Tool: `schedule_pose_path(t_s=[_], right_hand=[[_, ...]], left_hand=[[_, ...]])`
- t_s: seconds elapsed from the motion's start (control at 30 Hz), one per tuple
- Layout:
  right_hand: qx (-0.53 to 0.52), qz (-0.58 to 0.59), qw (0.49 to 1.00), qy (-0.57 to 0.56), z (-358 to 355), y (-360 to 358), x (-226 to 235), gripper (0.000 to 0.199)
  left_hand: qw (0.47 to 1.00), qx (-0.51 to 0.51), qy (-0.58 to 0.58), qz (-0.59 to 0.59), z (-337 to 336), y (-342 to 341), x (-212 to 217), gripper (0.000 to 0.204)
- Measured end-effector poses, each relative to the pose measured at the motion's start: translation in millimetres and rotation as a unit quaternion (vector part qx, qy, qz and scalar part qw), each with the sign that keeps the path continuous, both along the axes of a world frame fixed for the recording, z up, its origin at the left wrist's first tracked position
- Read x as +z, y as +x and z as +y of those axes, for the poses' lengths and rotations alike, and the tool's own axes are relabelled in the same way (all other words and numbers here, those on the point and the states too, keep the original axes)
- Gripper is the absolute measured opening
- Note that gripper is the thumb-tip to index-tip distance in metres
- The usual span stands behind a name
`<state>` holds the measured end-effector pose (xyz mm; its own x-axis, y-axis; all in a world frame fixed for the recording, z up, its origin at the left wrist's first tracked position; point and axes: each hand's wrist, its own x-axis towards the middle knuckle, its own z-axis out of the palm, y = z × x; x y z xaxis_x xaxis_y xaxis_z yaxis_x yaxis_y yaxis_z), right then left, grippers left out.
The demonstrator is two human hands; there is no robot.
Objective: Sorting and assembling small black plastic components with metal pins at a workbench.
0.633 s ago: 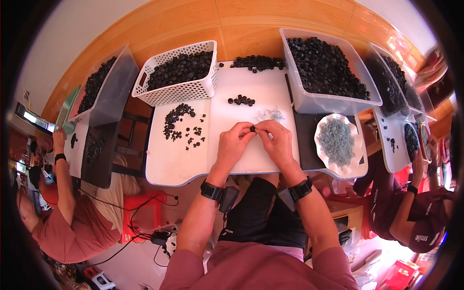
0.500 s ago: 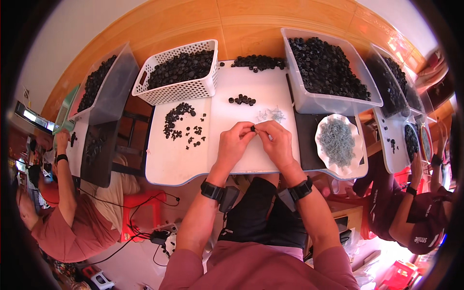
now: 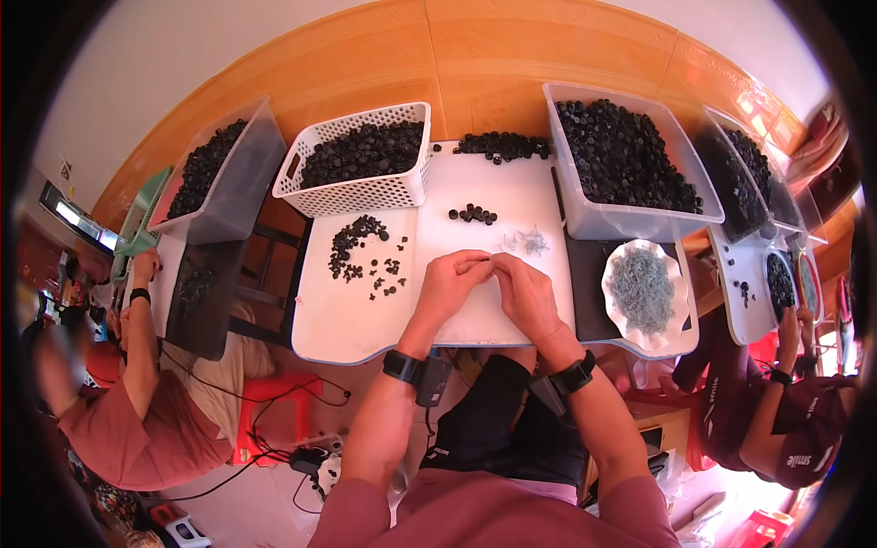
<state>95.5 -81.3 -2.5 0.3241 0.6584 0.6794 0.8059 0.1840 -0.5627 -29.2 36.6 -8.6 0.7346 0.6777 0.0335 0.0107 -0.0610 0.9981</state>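
Observation:
My left hand [image 3: 454, 285] and my right hand [image 3: 523, 294] meet over the white table [image 3: 365, 324], with their thumbs and fingers closed in pinches, tip against tip. Whatever lies between the fingertips is hidden. Just beyond the hands is a small heap of thin silvery screw-like pieces [image 3: 528, 242]. Farther off sits a short cluster of round black parts [image 3: 473, 214]. To the left, small black knob-like parts [image 3: 358, 239] are scattered on the tabletop. A white scalloped bowl [image 3: 681, 315] full of the same thin silvery pieces [image 3: 642, 290] stands at the right.
A white perforated basket [image 3: 361, 197] and a clear plastic bin [image 3: 630, 219], both filled with black parts, stand at the back. More black parts [image 3: 502, 145] lie between them. Co-workers sit at tables on the left [image 3: 151, 402] and right [image 3: 776, 402].
The view has shifted, so the table sits lower in the picture. A small black part that showed between my fingertips is now out of sight; both hands remain pinched together.

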Motion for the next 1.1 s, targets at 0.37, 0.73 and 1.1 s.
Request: schedule_pose_path(t_s=[0.37,0.73,1.1], right_hand=[[-0.093,0.172,0.98,-0.038,2,16,-4,0.01],[-0.048,0.03,0.991,-0.119,7,14,-8,0.008],[-0.069,0.168,0.983,-0.042,-1,18,-15,0.012]], left_hand=[[0.994,0.048,-0.073,-0.069,7,1,-2,0.027],[0.993,0.049,-0.072,-0.075,11,4,-9,0.024],[0.995,0.088,-0.036,-0.026,27,-2,13,0.028]])
